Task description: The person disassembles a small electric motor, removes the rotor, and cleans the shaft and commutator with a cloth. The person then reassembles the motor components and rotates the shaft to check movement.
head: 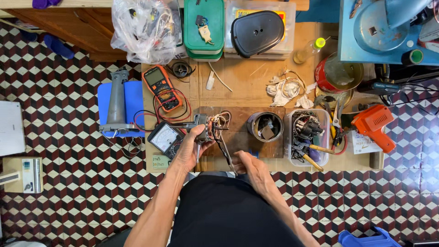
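My left hand grips a small electrical part with loose coloured wires, held over a dark wooden board on the low workbench. My right hand sits lower, near the bench's front edge, with its fingers closed around a thin dark wire or lead that runs up to the part. A grey analogue meter lies just left of my left hand. An orange digital multimeter with red and black leads lies behind it.
A metal can and a clear tub of tools stand right of the board. Farther right lies an orange glue gun. Green boxes, a black cover and a plastic bag line the back. Patterned tile floor surrounds the bench.
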